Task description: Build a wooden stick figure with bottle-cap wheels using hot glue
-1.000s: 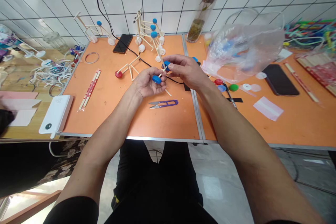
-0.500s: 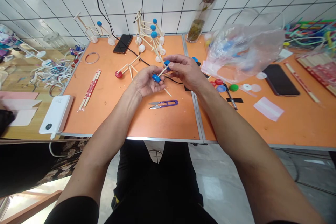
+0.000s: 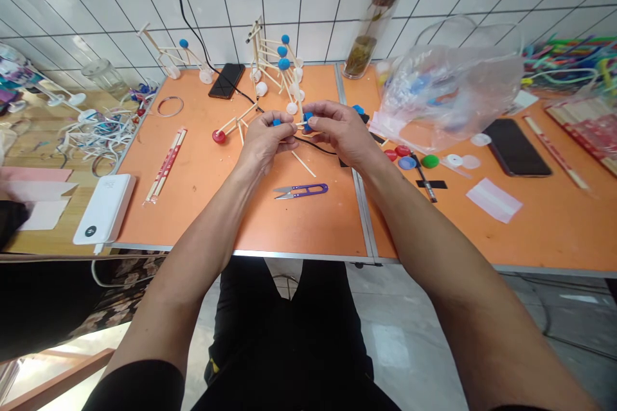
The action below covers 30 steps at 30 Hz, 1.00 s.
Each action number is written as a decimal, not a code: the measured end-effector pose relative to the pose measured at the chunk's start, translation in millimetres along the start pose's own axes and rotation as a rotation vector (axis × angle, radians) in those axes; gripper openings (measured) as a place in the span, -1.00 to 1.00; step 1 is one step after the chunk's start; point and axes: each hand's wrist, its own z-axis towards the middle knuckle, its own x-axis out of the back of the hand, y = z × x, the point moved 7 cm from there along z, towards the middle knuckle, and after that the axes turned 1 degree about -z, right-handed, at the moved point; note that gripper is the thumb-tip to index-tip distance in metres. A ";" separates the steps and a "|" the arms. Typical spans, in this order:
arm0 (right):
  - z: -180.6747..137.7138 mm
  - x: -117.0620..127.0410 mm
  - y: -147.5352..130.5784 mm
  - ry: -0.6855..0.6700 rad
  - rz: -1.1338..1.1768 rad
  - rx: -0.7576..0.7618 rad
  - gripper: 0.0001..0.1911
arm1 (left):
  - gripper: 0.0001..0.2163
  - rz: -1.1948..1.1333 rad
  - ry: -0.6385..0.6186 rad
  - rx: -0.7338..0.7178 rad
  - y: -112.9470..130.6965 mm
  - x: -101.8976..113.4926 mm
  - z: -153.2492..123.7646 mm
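My left hand (image 3: 264, 139) is turned palm down over the orange table (image 3: 202, 173), its fingers pinched on a blue bottle cap (image 3: 276, 122). My right hand (image 3: 337, 130) faces it, fingers closed on a second blue cap (image 3: 307, 119). A short wooden stick (image 3: 299, 124) runs between the two caps. Both hands hover just above the table, close to a stick-and-cap tower (image 3: 277, 67) behind them. Purple thread snips (image 3: 301, 191) lie just in front of the hands.
A loose stick (image 3: 303, 164) and a black cable (image 3: 318, 146) lie under the hands. Red-capped stick piece (image 3: 220, 135), wrapped chopsticks (image 3: 166, 164), power bank (image 3: 103, 207) at left. Clear bag (image 3: 448, 93), loose caps (image 3: 407, 157), phone (image 3: 515, 148), glass bottle (image 3: 373, 19) at right.
My left hand has rolled from palm up to palm down and risen a little. The two blue caps on the stick have come closer together between my hands.
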 end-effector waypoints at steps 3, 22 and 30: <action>-1.2 -1.9 -0.9 -0.017 -0.013 -0.001 -0.58 | -0.79 0.048 0.022 -0.059 2.9 0.4 0.5; -4.0 5.5 -26.0 0.063 -0.225 0.222 -0.63 | -0.85 0.159 -0.064 0.015 -5.6 -5.1 -0.6; -2.0 7.2 -25.2 0.087 -0.263 0.237 -0.75 | -0.84 0.180 -0.086 0.006 -8.0 -6.9 0.6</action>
